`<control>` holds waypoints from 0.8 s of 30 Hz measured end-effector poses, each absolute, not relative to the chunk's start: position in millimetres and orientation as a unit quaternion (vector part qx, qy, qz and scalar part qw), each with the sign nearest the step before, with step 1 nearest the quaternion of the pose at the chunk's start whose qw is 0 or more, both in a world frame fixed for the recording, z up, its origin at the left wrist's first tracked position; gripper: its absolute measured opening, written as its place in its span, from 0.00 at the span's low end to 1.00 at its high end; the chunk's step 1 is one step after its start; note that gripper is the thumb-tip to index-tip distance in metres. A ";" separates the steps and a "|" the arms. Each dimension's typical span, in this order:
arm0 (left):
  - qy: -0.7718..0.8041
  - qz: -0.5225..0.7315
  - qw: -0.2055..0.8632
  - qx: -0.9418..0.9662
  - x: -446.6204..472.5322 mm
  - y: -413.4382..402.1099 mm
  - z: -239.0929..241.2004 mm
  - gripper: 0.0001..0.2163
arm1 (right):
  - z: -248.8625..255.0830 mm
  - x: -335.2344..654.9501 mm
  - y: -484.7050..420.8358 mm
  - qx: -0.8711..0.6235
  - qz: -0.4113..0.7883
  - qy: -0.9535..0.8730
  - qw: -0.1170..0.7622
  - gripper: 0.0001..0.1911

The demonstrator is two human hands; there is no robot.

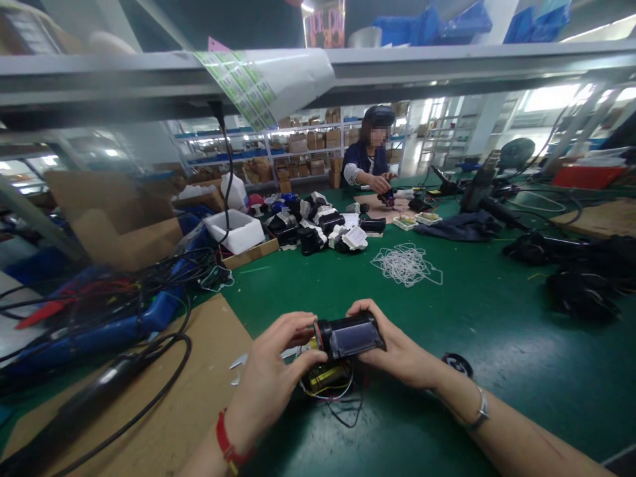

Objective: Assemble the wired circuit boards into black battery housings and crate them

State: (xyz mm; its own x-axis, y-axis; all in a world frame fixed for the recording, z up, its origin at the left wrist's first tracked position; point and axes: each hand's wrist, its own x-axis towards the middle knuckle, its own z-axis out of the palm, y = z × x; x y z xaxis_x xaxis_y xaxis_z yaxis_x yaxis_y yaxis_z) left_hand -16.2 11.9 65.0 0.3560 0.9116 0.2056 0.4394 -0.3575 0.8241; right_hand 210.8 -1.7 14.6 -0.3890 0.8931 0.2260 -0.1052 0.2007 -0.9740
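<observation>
A black cylindrical housing with a dark rectangular panel (355, 338) lies sideways between my hands, above the green table. My right hand (392, 341) wraps round its right end. At its left end, where a reddish ring shows, the thumb and fingers of my left hand (278, 351) close on the rim. Beneath the housing sits a yellow-and-black part with thin wires (325, 377), partly hidden by it. An open-ended wrench (238, 364) lies half behind my left hand. Beside my right forearm rests a round black ring-shaped part (458, 364).
A tangle of white cord (407, 264) lies mid-table. Behind it are piled black and white housings (322, 225) and a white tray (236, 232). Cardboard (199, 344) and a black-handled tool with a cable (94, 391) occupy the left. Across the table another person (370, 156) handles a part.
</observation>
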 end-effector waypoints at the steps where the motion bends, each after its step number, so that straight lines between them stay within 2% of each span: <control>1: 0.457 0.338 0.352 0.744 -15.6 10.8 66.1 0.15 | 13.7 210.4 -2.0 -0.308 0.554 -0.625 0.456 0.30; 2: 0.462 0.329 0.366 0.738 -14.7 9.5 67.5 0.15 | 12.8 209.3 -2.4 -0.304 0.556 -0.621 0.461 0.33; 4: 0.468 0.320 0.404 0.718 -12.0 6.7 70.7 0.14 | 10.8 205.8 -3.5 -0.310 0.541 -0.616 0.482 0.32; 8: 0.470 0.311 0.503 0.655 -6.5 1.9 76.1 0.14 | 7.1 197.5 -6.7 -0.333 0.448 -0.623 0.548 0.19; 10: 0.469 0.306 0.543 0.625 -5.4 0.9 78.3 0.14 | 5.9 195.5 -8.2 -0.327 0.405 -0.636 0.569 0.16; 12: 0.466 0.301 0.570 0.606 -5.7 0.9 80.1 0.15 | 4.9 195.3 -9.0 -0.321 0.382 -0.649 0.574 0.20; 16: 0.459 0.292 0.601 0.585 -8.2 2.3 80.4 0.15 | 2.9 196.4 -9.3 -0.307 0.373 -0.654 0.582 0.36; 21: 0.441 0.261 0.676 0.530 -10.5 3.5 75.0 0.17 | 2.5 198.7 -12.5 -0.288 0.263 -0.688 0.612 0.24; 24: 0.423 0.241 0.708 0.512 -10.8 4.0 73.3 0.17 | 2.8 199.6 -15.1 -0.275 0.229 -0.709 0.607 0.24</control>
